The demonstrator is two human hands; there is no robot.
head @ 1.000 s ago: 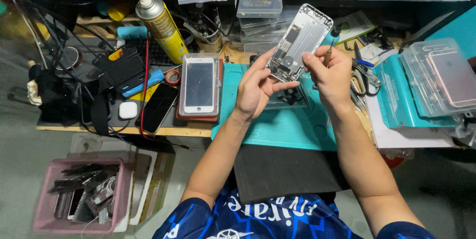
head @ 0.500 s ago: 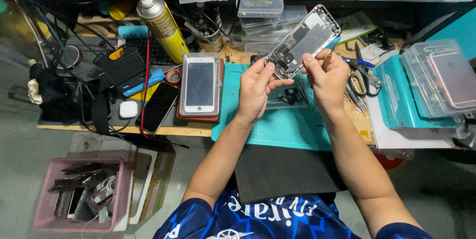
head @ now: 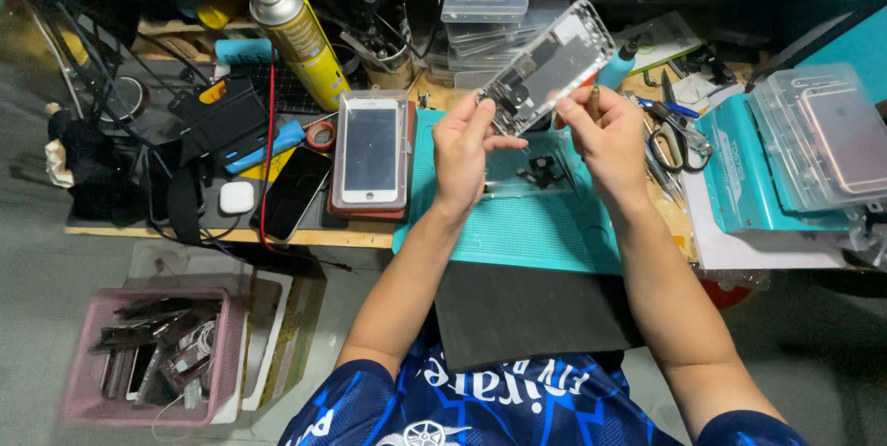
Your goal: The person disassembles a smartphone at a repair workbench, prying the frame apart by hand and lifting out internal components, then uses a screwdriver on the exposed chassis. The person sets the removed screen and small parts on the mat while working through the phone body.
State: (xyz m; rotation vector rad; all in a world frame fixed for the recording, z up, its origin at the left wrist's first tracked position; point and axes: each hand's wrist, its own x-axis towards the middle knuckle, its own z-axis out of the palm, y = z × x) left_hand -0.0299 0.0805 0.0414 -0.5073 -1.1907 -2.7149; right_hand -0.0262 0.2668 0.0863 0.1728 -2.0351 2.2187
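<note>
My left hand (head: 467,146) pinches the lower end of an opened phone housing (head: 547,67), a silver frame with dark parts inside, held tilted above a teal work mat (head: 517,233). Beside the housing's lower right edge, my right hand (head: 605,136) grips a thin tool (head: 594,99) whose tip points up. Small dark phone parts (head: 543,173) lie on the mat under my hands.
A white-faced phone in a red-brown tray (head: 370,155) and a black phone (head: 294,192) lie left of the mat. A yellow spray can (head: 300,39), cables, scissors (head: 670,127), clear boxes with phones (head: 832,136) and a pink basket of parts (head: 152,358) surround the bench.
The phone housing has turned from nearly upright to a flatter, diagonal tilt and risen a little. My right hand has shifted to its lower right edge with the tool.
</note>
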